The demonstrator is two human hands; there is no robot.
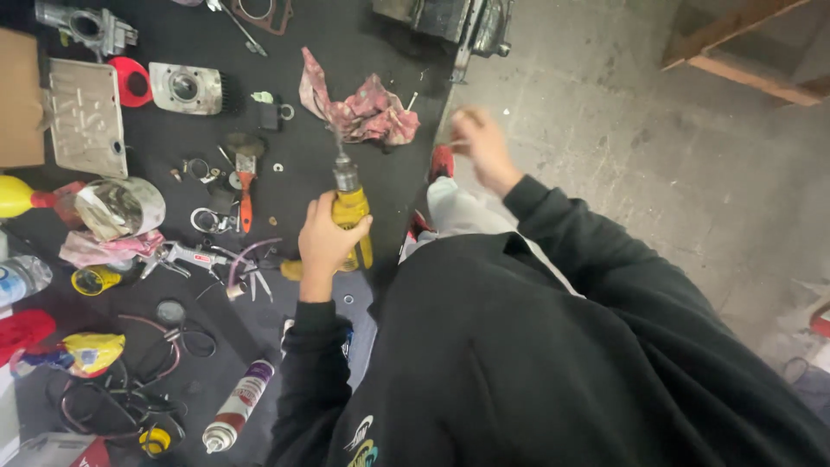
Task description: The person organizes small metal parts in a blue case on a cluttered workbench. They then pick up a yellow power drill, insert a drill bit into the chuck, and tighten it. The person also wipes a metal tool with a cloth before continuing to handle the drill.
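Observation:
My left hand (324, 242) grips a yellow power drill (350, 207) by its body, the chuck and bit pointing away from me over a black mat (346, 52). My right hand (480, 143) is blurred, raised near the mat's right edge; it seems to pinch a small thin part, too blurred to name. A crumpled pink rag (363, 108) lies just beyond the drill's tip. Both arms wear black sleeves.
Engine parts lie on the mat: a finned metal cylinder (186, 86), a flat grey cover (86, 117), a red cap (131, 79). Pliers (186, 257), an orange-handled brush (245, 195), rings, cables and a spray can (238, 406) are scattered left. Concrete floor (648, 173) lies right.

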